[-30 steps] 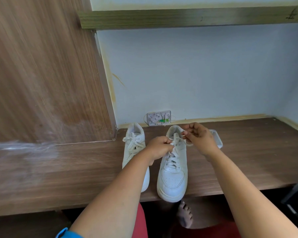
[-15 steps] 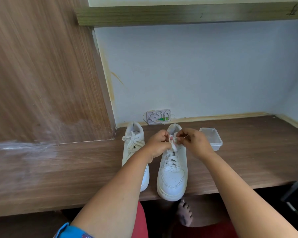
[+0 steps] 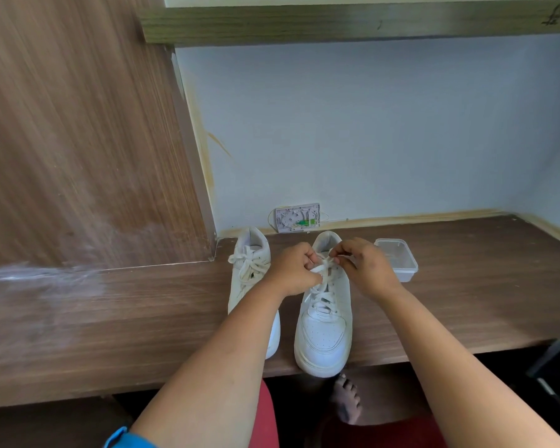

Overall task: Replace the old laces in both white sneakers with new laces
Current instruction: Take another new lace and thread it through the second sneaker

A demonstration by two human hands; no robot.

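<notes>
Both hands, left hand (image 3: 293,273) and right hand (image 3: 367,270), fingers pinched on the soft, limp lace (image 3: 320,270) of the right sneaker (image 3: 324,334), twelve o'clock on tabletop (image 3: 450,305); best gripped near the stiff tips.

No readable text, labels, brands or numbers on anything.

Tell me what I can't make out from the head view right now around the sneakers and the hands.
- Lace at the top of the right sneaker: left hand and right hand cover it, so tying or untying is unclear.
- Left sneaker: its toe sits behind the left forearm.
- Clear container: contents too faint to tell.
- Wall box: too small to read.
</notes>
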